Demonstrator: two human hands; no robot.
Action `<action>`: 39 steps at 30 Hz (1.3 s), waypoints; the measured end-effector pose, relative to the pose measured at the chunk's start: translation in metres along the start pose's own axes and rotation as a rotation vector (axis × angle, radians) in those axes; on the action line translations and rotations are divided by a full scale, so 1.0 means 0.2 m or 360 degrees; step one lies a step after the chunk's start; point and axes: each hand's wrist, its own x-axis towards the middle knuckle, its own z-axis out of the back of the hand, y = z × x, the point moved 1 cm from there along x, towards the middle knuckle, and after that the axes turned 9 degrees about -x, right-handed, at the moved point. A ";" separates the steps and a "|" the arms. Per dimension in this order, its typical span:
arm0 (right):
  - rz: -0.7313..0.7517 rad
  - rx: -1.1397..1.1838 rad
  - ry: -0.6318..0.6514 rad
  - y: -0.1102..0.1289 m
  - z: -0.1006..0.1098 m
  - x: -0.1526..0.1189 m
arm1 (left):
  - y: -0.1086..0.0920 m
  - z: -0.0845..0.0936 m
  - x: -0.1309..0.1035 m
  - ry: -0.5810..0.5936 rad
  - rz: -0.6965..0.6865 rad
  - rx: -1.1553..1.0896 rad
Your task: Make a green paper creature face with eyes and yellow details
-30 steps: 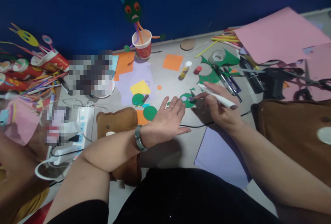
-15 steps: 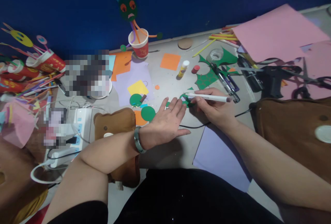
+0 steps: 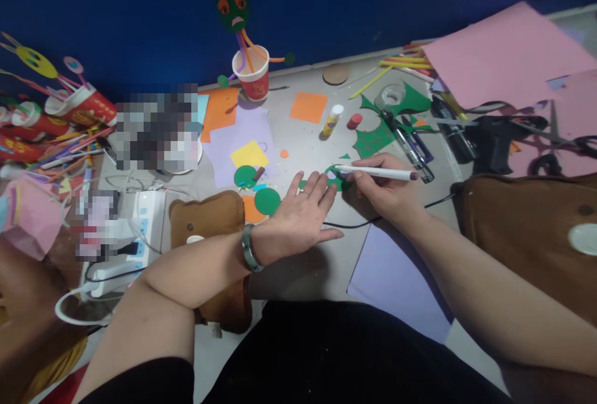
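My right hand grips a white marker pen, its tip at a small green paper piece that has a pale patch on it. Flat on the table, fingers spread, my left hand rests with its fingertips at the left edge of that piece. Just left of this hand lie a green paper circle and an orange paper partly under it. A second green circle has a small brown piece on it. My left palm hides whatever is beneath it.
A red paper cup holding a green-headed figure stands at the back. Nearby are a glue stick, its red cap, green paper scraps and a glue gun. A power strip and brown cushions flank my arms.
The view has shifted slightly. My right hand and the pen have barely moved over the green piece, and my left hand stays flat in the same place.
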 end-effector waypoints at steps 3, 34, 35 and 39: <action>0.0003 -0.0046 -0.0012 0.00 0.00 0.00 | 0.00 0.01 0.00 0.0014 0.0006 -0.0009; 0.0114 -0.0350 -0.0034 0.05 0.02 0.00 | -0.01 0.01 0.00 -0.0022 -0.0010 0.0043; 0.0112 -0.0353 -0.0029 0.05 0.01 0.00 | -0.01 0.01 0.00 -0.0031 -0.0009 0.0041; 0.0103 -0.0356 -0.0039 0.06 0.01 0.00 | 0.00 0.00 0.00 -0.0036 -0.0008 0.0038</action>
